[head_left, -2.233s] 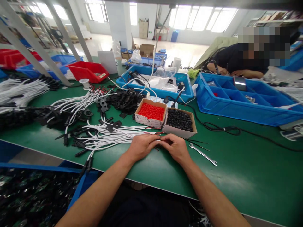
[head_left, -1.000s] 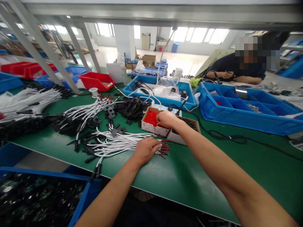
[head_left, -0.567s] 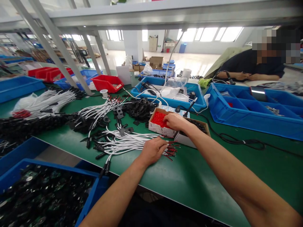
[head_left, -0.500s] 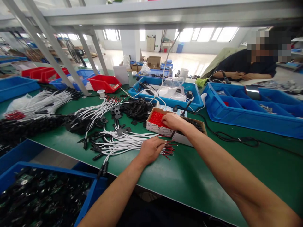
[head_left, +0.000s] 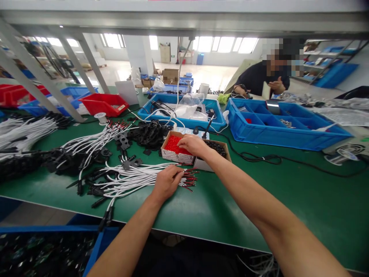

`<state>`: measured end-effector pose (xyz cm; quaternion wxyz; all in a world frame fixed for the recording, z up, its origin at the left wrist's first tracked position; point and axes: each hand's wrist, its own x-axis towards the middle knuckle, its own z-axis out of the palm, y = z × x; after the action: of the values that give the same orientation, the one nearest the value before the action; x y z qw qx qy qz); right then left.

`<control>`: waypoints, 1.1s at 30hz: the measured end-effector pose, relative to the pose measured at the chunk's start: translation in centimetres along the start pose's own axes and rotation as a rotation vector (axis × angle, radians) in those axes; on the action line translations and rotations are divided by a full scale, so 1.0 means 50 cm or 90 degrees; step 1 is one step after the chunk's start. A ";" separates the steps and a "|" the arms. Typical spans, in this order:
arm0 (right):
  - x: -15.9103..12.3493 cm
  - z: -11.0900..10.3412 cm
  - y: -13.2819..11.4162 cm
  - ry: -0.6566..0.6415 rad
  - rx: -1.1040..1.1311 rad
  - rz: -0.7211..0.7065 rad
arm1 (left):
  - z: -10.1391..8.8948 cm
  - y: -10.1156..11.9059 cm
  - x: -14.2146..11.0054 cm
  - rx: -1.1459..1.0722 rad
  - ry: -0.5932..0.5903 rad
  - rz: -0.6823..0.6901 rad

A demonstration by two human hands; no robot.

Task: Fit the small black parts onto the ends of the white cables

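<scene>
My left hand (head_left: 168,181) rests on a bundle of white cables (head_left: 127,184), closed at their stripped ends with thumb and fingertips together on a cable. Red and black wire ends (head_left: 189,180) fan out just beyond those fingers. My right hand (head_left: 193,145) reaches into a small cardboard box (head_left: 177,157) of tiny red pieces (head_left: 173,143). Its fingers are bent together among the red pieces, and whatever is between the fingertips is too small to make out. Right beside it, partly under my right wrist, stands a second box of small black pieces (head_left: 216,147).
Black plastic parts (head_left: 151,132) and another cable bundle (head_left: 89,138) lie to the left. Behind the boxes are a power strip (head_left: 187,132) and a blue tray (head_left: 147,111). A divided blue bin (head_left: 259,134) stands at right. A co-worker (head_left: 250,79) sits across the table.
The view has swung to the right, so the table's contents appear further left. My hands keep their places at the cables and the red pieces. The co-worker's hands have moved apart.
</scene>
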<state>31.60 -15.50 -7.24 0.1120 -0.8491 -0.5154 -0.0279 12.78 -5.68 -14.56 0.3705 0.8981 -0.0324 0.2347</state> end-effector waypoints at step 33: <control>-0.276 0.130 -0.102 0.297 1.066 0.341 | 0.009 0.010 -0.005 -0.010 0.058 -0.017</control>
<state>20.19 -23.80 -14.98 0.7964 -0.5544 -0.1166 0.2116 12.61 -6.37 -14.63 0.3815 0.8840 -0.0056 0.2702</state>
